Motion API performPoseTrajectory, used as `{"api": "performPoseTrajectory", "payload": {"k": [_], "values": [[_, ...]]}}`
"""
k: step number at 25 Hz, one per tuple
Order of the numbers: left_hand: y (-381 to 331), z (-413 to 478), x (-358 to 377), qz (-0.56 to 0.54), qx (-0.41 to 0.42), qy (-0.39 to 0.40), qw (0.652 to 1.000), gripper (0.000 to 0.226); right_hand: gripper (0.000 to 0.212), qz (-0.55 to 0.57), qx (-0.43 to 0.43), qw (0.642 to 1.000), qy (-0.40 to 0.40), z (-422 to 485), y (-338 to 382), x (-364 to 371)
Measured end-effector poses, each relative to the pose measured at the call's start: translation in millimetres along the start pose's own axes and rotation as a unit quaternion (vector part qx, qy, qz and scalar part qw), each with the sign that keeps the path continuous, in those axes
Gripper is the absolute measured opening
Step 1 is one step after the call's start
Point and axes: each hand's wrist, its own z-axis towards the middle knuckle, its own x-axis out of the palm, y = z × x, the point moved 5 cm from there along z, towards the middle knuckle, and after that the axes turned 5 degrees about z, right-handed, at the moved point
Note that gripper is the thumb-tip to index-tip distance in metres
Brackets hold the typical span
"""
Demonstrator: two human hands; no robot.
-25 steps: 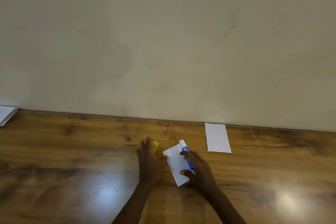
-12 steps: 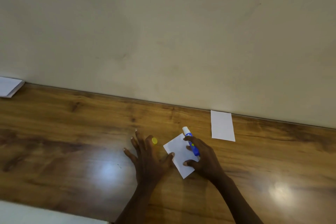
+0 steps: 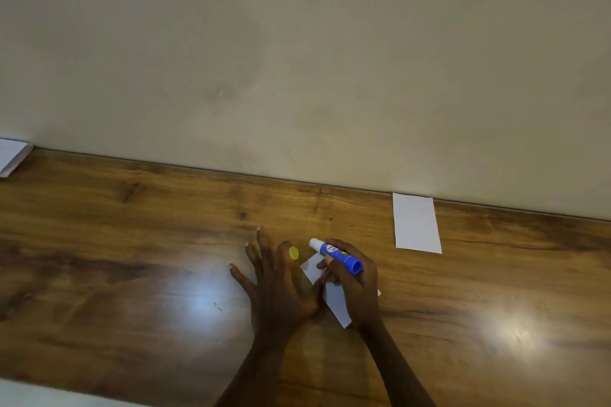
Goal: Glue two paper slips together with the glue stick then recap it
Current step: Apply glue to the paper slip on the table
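We count two slips: the near slip (image 3: 335, 302) under our right hand (image 3: 358, 287), curled round one glue stick (image 3: 334, 253); the far slip (image 3: 416, 223) apart. Our left hand (image 3: 281, 291) lies splayed beside one cap (image 3: 293, 253).

Left hand (image 3: 277, 291) flat, palm down, fingers spread (thumb out to the right). Right hand (image 3: 355, 287) curled round blue cylindrical plastic glue stick (image 3: 340, 256); both forearms bare, angling inward.

left hand (image 3: 281, 291) now flat, fingers wide apart; glue stick (image 3: 335, 253) flatter, its blue end now in view
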Motion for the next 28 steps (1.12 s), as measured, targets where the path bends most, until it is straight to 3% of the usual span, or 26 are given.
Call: {"api": "performPoseTrajectory", "payload": {"k": [3,7,10,13,17,19,25,28], "values": [[-1.5,0.1,-2.3,-0.004,0.007,-0.017,1.0,0.078,0.02,-0.009,-0.016,0.999,-0.032,-0.3,2.3,-5.2],[-0.6,0.3,-5.6,-0.018,-0.008,-0.042,0.999,0.071,0.02,0.04,0.028,0.993,-0.105,1.1,-5.0,-8.4],[-1.0,0.7,-4.2,-0.032,-0.005,-0.047,0.998,0.072,0.008,0.086,0.05,0.993,-0.06,9.8,-0.4,-6.6],[0.2,0.8,-3.9,-0.041,-0.01,-0.043,0.998,0.075,0.015,0.026,0.038,0.999,-0.007,15.5,2.9,-5.4],[1.1,0.6,-3.2,-0.048,-0.009,-0.039,0.998,0.075,0.012,-0.009,0.002,0.997,-0.073,14.5,6.8,-6.9],[0.0,0.3,-4.6,-0.053,-0.006,-0.045,0.998,0.076,0.005,-0.017,-0.012,0.999,-0.035,12.1,6.6,-0.5],[1.2,1.0,-3.7,-0.057,-0.005,-0.036,0.998,0.077,0.022,-0.14,-0.061,0.988,0.0,11.1,1.4,6.9],[1.5,2.1,-2.3,-0.059,-0.005,-0.03,0.998,0.076,0.012,-0.162,-0.055,0.985,0.014,14.2,-3.1,10.4]]}}
